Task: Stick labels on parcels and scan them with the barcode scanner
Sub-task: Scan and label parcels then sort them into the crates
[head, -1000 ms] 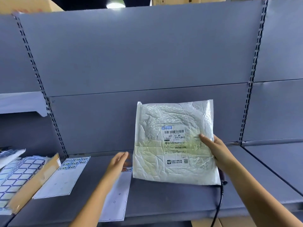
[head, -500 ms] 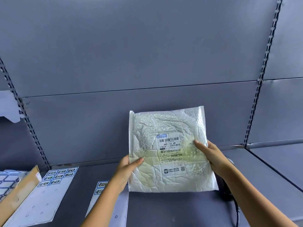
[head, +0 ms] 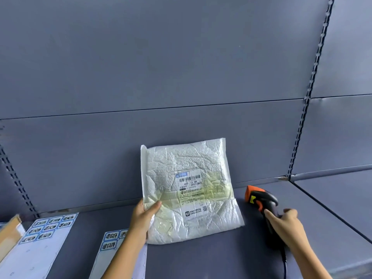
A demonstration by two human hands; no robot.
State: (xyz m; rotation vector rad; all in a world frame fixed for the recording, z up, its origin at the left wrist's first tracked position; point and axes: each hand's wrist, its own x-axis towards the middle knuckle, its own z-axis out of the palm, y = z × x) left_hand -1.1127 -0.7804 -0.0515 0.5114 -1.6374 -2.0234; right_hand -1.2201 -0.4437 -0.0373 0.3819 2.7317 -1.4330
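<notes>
The left hand point(head: 144, 216) pinches the white parcel point(head: 189, 190) by its left edge, the parcel rising toward 1 o'clock off the grey shelf point(head: 201, 258), while the right hand point(head: 285, 224) grips the barcode scanner point(head: 261, 198) at the parcel's 3 o'clock.

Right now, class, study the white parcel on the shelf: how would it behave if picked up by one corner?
Probably floppy: the parcel is a thin, creased bag that the left hand props by one edge. Likely light for its size, as that single hold supports it. Its shiny skin may slip.
</notes>
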